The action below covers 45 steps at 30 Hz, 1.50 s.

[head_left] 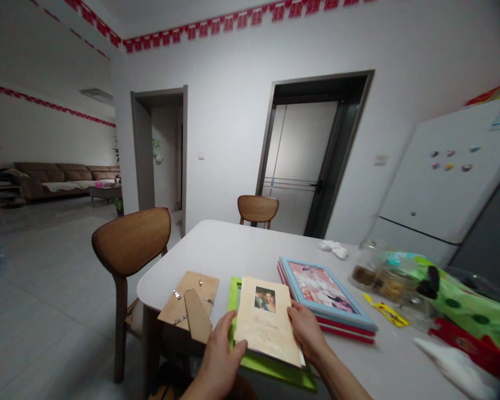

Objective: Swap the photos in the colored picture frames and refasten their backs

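At the bottom centre of the frame, the left hand (223, 347) has its thumb spread from its curled fingers at the lower-left edge of the beige card (266, 339); how firmly they press, I cannot tell. The right hand (308, 330) pinches the card's right edge, fingers close together, their undersides hidden.

The card lies over the green frame (281, 375), lower centre, slightly askew. It looks light, thin and fairly stiff, likely to crease if squeezed at a corner, so opposite side edges seem the best hold (the small picture (265, 299) near its top is better left untouched). The frame seems rigid and smooth, perhaps slippery; its broad border should give good purchase.

Just left lies the brown backing board (177, 308) with metal clips; to the right, a stack of framed pictures (327, 291). Farther off, a wooden chair (258, 209) stands beyond the table (233, 239).
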### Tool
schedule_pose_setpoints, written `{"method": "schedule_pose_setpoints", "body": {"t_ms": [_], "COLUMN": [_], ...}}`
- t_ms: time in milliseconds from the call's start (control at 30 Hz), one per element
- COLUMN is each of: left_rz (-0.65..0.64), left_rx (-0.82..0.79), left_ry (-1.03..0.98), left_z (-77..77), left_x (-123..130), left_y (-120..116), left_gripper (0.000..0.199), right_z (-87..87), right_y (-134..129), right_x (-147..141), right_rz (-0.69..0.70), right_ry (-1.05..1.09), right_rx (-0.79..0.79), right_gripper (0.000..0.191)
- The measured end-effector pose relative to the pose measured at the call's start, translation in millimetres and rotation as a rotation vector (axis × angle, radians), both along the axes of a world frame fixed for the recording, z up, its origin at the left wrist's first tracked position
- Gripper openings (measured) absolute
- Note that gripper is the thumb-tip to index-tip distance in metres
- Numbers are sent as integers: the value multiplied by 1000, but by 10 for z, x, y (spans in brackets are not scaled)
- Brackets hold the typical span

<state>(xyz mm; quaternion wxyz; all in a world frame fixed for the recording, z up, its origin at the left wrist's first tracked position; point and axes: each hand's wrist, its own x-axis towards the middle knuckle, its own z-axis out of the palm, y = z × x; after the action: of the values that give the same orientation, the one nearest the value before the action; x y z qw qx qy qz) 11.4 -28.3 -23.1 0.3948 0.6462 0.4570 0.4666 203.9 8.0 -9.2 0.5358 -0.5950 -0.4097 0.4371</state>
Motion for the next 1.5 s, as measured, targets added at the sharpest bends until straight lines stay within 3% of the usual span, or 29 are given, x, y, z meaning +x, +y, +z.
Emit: {"method": "schedule_pose_setpoints", "body": {"t_ms": [133, 300, 600, 700, 833, 933, 1033, 1167, 1333, 1500], "left_rz": [-117, -157, -207, -204, -132, -100, -39, 49, 59, 29], "left_rx": [146, 207, 200, 196, 249, 259, 294, 533, 821, 928], "left_ry": [391, 567, 570, 534, 577, 750, 913, 852, 670, 595], "left_z": [-115, -94, -7, 6, 10, -25, -87, -109, 113, 442], "left_x": [11, 8, -50, -182, -513, -761, -903, -891, -607, -296], "left_y": [-45, -57, -50, -50, 20, 136, 278, 419, 361, 155], "left_gripper": [50, 42, 24, 28, 50, 65, 62, 51, 36, 30], "right_z": [-149, -138, -3, -5, 2, -4, -43, -65, 130, 353], "right_y": [145, 240, 64, 0, -47, -77, -104, -132, -194, -296], "right_x": [124, 105, -40, -64, -94, -174, -325, -571, -823, -876], "right_rz": [1, 28, -15, -7, -3, 36, 96, 227, 425, 515], "right_ry": [-284, -554, -1119, -1301, -1420, -1390, -1287, -975, -352, -172], "right_rx": [-38, -51, -136, -166, -147, -82, 50, 260, 225, 325], "right_gripper": [40, 39, 35, 34, 31, 31, 31, 33, 51, 40]}}
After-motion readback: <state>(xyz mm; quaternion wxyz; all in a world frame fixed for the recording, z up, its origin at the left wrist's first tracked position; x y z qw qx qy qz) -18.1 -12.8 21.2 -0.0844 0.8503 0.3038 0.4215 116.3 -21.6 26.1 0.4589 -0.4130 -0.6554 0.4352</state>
